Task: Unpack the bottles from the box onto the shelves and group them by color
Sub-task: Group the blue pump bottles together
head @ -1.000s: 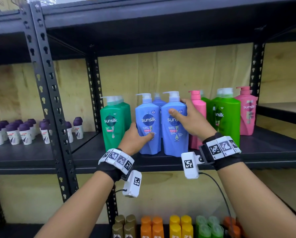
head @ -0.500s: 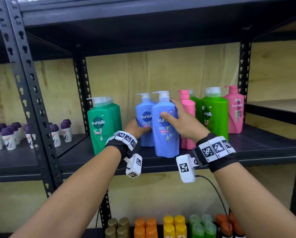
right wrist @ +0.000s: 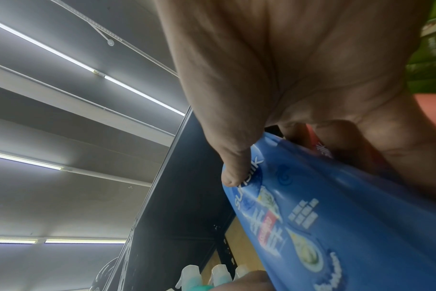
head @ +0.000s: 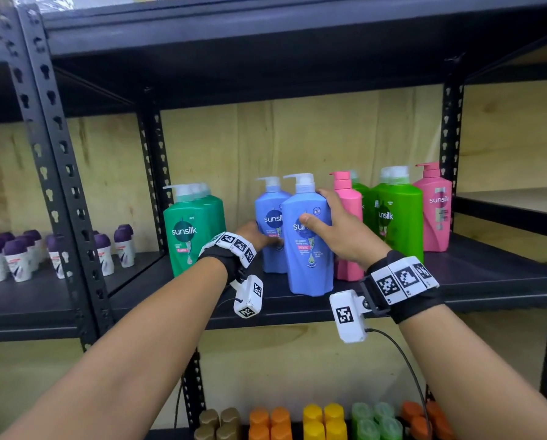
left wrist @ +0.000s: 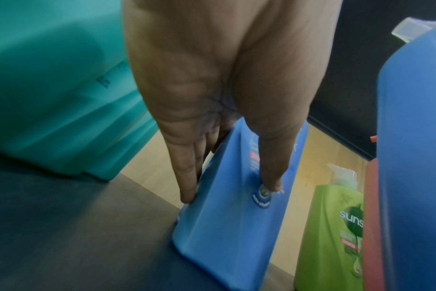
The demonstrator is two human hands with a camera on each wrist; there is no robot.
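Blue bottles (head: 307,242), teal bottles (head: 186,230), pink bottle (head: 434,208), black shelf (head: 488,274).

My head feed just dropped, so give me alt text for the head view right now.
Right hand grips the front blue bottle on the black shelf; left hand holds the blue bottle behind it. Teal-green bottles stand left, pink and green ones right.
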